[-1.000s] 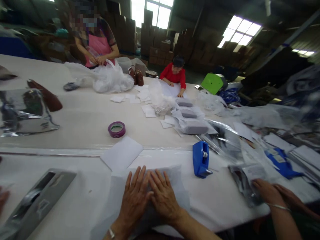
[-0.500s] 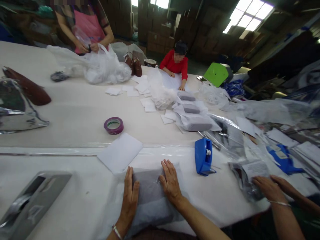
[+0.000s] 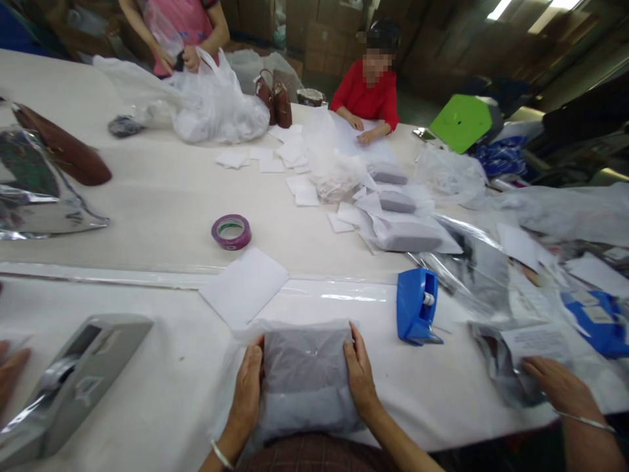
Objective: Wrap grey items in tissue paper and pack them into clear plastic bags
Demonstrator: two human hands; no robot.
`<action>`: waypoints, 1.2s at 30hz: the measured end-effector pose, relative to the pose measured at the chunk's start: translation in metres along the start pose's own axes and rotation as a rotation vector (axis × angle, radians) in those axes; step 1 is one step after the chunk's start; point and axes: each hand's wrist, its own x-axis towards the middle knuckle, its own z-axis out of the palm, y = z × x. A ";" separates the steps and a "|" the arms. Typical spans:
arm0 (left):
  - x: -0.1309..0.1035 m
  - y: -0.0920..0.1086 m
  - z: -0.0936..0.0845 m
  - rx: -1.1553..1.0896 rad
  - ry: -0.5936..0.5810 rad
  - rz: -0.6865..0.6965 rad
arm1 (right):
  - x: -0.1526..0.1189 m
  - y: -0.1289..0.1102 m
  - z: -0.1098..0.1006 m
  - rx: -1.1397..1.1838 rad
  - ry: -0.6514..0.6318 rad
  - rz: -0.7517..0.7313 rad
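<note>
A grey bundle in thin translucent wrapping lies flat on the white table, close to my body. My left hand grips its left edge, thumb on top. On the opposite edge my right hand holds it the same way, with the fingers partly hidden behind the side. Beyond the bundle's upper left corner is a white sheet. The blue tape dispenser stands to the right of my right hand.
A purple tape roll lies past the sheet. At left is a grey device. Wrapped packages lie at the back right. A co-worker's hand touches a plastic packet at right; another hand shows at far left.
My right hand has moved from the bundle's top to its right edge, and my left hand has closed on the left edge. The view has tilted down. A co-worker's hand has appeared at far left.
</note>
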 end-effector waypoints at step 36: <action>0.006 0.011 -0.067 1.066 -0.052 0.518 | -0.033 -0.061 -0.039 -0.360 0.028 -0.684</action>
